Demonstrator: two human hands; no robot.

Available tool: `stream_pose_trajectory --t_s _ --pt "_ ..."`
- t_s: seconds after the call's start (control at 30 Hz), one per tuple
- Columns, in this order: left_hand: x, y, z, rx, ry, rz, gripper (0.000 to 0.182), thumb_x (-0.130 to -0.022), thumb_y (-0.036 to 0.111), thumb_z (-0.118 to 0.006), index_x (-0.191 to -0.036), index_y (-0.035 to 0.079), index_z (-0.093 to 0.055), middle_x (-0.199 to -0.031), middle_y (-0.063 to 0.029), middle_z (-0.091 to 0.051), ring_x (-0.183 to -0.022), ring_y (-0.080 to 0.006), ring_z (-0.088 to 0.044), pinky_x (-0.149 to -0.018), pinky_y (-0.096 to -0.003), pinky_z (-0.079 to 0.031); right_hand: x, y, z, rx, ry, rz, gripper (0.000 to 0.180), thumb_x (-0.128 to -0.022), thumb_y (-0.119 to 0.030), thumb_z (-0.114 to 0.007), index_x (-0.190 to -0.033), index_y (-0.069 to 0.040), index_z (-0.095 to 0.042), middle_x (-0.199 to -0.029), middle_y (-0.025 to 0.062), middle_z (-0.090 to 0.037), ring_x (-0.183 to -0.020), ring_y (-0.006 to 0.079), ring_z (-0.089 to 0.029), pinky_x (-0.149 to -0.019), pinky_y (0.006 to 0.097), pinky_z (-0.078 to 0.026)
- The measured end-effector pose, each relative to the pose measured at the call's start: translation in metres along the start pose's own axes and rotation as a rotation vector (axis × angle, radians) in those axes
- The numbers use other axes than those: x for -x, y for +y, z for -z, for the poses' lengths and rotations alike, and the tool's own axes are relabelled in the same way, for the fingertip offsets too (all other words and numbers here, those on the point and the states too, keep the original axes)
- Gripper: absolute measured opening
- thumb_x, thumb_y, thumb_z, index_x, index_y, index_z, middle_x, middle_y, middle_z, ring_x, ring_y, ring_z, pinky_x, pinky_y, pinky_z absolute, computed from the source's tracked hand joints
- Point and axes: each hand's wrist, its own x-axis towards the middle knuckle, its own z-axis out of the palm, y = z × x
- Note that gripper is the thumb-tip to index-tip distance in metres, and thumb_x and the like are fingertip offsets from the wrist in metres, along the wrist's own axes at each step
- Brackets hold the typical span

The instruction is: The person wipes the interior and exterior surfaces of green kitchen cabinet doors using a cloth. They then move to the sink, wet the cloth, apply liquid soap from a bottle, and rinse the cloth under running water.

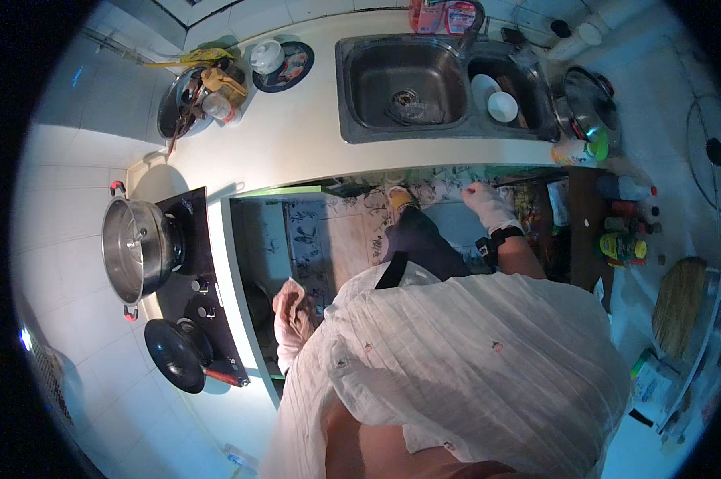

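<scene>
My right hand [486,205], in a pale thin glove with a black strapped device at the wrist, reaches down below the front edge of the counter. Its fingers look curled, but their tips and any small thing in them are hidden. At the left, beside the cooktop counter's edge, my left hand [294,310] is low, covered in pale, pinkish, crumpled material; whether this is a glove or a held cloth is unclear. Between the hands are a dark-clad leg [429,239], a yellow-toned shoe or slipper [400,197] and the patterned floor [342,239].
Ahead is a double sink [408,84] with white bowls [503,106]. A steel pot [134,245] and a black frying pan [178,356] stand on the left cooktop [187,209]. A utensil basin [172,111] is at the back left. Bottles [623,245] and a broom [680,305] are at the right.
</scene>
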Motion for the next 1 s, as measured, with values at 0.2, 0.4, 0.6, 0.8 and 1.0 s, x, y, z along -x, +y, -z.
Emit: stream_pose_trajectory --t_s 0.2,0.4,0.6,0.8,1.0 --pt "-0.099 0.032 -0.112 -0.128 0.078 -0.053 0.046 -0.108 0.041 -0.057 -0.142 0.010 -0.061 -0.129 -0.0087 -0.070 -0.113 -0.0273 -0.069 -0.096 -0.0414 -0.059 -0.096 -0.041 0.066 -0.476 0.265 0.469 0.033 -0.094 -0.037 -0.069 -0.115 -0.013 -0.074 -0.113 0.0142 -0.075 -0.105 0.0335 -0.072 -0.089 0.0400 -0.057" --pt "-0.200 0.039 -0.244 -0.304 -0.081 -0.140 0.051 -0.106 0.038 -0.060 -0.147 0.008 -0.055 -0.135 -0.0108 -0.066 -0.120 -0.0274 -0.066 -0.101 -0.0408 -0.057 -0.194 -0.098 0.162 -0.832 0.523 0.696 0.026 -0.103 -0.023 -0.067 -0.125 -0.009 -0.069 -0.106 0.0104 -0.074 -0.099 0.0211 -0.071 -0.088 0.0344 -0.057" --pt "-0.300 0.031 -0.361 -1.442 -0.349 -0.645 0.069 -0.088 0.003 -0.076 -0.150 0.005 -0.047 -0.145 -0.0147 -0.056 -0.130 -0.0278 -0.061 -0.111 -0.0371 -0.051 -0.288 -0.113 0.302 -0.313 0.774 0.379 0.049 -0.100 -0.006 -0.057 -0.148 -0.013 -0.054 -0.148 0.0167 -0.058 -0.131 0.0316 -0.060 -0.106 0.0407 -0.051" --pt "-0.369 0.012 -0.425 -0.752 -0.480 -0.197 0.052 -0.102 0.016 -0.060 -0.151 0.007 -0.047 -0.146 -0.0136 -0.058 -0.134 -0.0269 -0.058 -0.114 -0.0393 -0.048 -0.347 -0.098 0.350 0.676 0.617 0.317 0.065 -0.100 -0.014 -0.050 -0.163 -0.022 -0.037 -0.171 0.0035 -0.034 -0.156 0.0277 -0.034 -0.128 0.0490 -0.026" --pt "-0.446 -0.009 -0.419 -0.215 -0.465 0.148 0.050 -0.104 0.033 -0.061 -0.148 0.011 -0.052 -0.143 -0.0088 -0.060 -0.136 -0.0263 -0.055 -0.116 -0.0463 -0.045 -0.330 -0.081 0.329 0.238 0.698 0.281 0.071 -0.093 -0.006 -0.064 -0.159 -0.022 -0.042 -0.165 0.0111 -0.041 -0.153 0.0349 -0.036 -0.126 0.0486 -0.031"
